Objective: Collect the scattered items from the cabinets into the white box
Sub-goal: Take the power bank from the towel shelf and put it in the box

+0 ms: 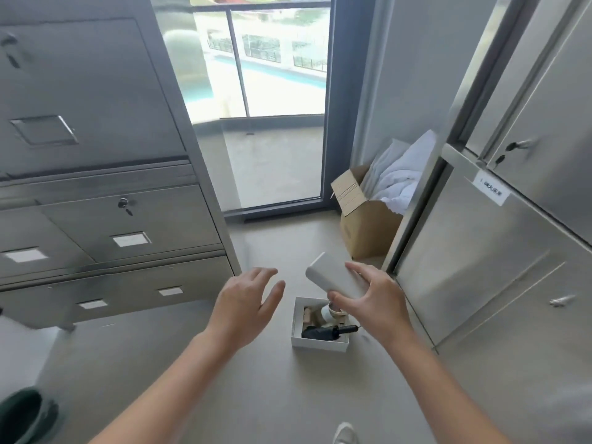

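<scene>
The white box [298, 328] stands on the grey floor between two steel cabinets. Inside it lie a black folded umbrella [323, 332], a cup and some small tan items. My right hand [374, 302] is shut on a flat white rectangular item [333, 275], held tilted in the air above the box's far edge. To the left of the box and higher up, my left hand [246, 306] hovers with fingers spread and nothing in it.
A steel drawer cabinet [105, 225] stands at the left, a steel door cabinet [499, 257] at the right. A cardboard carton [365, 225] with white cloth sits beside the glass balcony door. A dark green bin [22, 415] is at the bottom left.
</scene>
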### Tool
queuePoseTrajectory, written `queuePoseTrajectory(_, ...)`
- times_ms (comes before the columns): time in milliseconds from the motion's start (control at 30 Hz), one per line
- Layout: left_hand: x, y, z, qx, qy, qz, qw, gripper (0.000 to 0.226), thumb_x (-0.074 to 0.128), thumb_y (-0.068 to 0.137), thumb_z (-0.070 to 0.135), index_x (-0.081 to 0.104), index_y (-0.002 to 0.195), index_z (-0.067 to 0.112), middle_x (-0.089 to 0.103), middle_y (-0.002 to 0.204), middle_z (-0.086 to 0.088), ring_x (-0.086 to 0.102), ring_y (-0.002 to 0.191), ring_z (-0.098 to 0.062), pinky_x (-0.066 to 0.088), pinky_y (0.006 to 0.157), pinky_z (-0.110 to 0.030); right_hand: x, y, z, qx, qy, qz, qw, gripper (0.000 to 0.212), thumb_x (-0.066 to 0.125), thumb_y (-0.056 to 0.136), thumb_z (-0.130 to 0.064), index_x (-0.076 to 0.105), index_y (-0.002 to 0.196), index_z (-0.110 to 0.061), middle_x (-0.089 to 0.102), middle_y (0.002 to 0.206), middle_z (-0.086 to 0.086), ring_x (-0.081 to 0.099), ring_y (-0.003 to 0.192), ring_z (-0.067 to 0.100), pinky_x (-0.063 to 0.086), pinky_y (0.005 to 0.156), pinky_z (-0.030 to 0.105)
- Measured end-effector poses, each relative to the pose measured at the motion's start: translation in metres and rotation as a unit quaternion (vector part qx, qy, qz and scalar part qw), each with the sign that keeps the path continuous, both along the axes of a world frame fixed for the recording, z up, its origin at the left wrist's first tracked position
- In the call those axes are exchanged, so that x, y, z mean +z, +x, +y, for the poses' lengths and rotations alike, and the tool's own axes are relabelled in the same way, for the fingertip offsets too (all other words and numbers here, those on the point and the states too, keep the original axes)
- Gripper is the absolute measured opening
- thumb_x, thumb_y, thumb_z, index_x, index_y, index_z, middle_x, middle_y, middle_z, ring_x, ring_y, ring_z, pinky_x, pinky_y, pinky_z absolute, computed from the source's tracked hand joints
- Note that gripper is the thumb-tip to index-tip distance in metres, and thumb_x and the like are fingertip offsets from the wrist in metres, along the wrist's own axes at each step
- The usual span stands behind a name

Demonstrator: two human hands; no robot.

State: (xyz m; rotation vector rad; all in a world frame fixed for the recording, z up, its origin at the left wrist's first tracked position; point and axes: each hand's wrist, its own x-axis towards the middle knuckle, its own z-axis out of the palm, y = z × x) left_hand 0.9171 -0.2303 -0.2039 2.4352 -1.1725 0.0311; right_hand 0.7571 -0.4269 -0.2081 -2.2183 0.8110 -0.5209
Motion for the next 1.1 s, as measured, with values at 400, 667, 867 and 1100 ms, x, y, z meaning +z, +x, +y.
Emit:
queuePoseTrajectory(400,-0.089,0.047,-0.080,0.018,0.038,0.094,0.995,0.053,0.030,0.097,0.052,0.064,0.120,0.020,0.066,0.120,0.008,0.061,0.107,-0.015,0.045,0.090,-0.033,-0.111,0.070,-0.077,0.017,0.104,0.103,0.989,0.068,0.089,0.067,-0.046,0.067,0.129,-0.028,0.067,0.123,-0.013,0.060,0.114,0.011,0.045,0.092,0.025)
queuePoseTrajectory(667,-0.286,0.083,-0.110,0.030,0.064,0.164,0.984,0.053,0.030,0.098,0.053,0.064,0.121,0.019,0.066,0.121,0.007,0.061,0.108,-0.016,0.045,0.091,-0.036,-0.321,0.093,-0.091,-0.050,0.166,0.149,0.974,0.064,0.088,0.065,-0.051,0.068,0.123,-0.033,0.070,0.113,-0.017,0.063,0.102,0.008,0.047,0.083,0.025)
queuePoseTrajectory(867,-0.445,0.094,-0.140,0.045,0.062,0.203,0.976,0.047,0.035,0.099,0.048,0.063,0.124,0.019,0.066,0.121,0.005,0.060,0.111,-0.015,0.045,0.091,-0.034,-0.482,0.106,-0.106,-0.088,0.190,0.145,0.967,0.064,0.088,0.064,-0.051,0.068,0.123,-0.034,0.071,0.110,-0.016,0.064,0.099,0.008,0.051,0.083,0.029)
queuePoseTrajectory(1100,-0.583,0.142,-0.191,0.035,0.000,0.182,0.983,0.046,0.033,0.099,0.053,0.061,0.121,0.025,0.066,0.117,0.011,0.058,0.092,-0.003,0.040,0.076,-0.025,-0.601,0.152,-0.160,-0.093,0.148,0.104,0.979,0.066,0.086,0.065,-0.052,0.069,0.125,-0.031,0.072,0.110,-0.016,0.066,0.101,0.009,0.053,0.089,0.031)
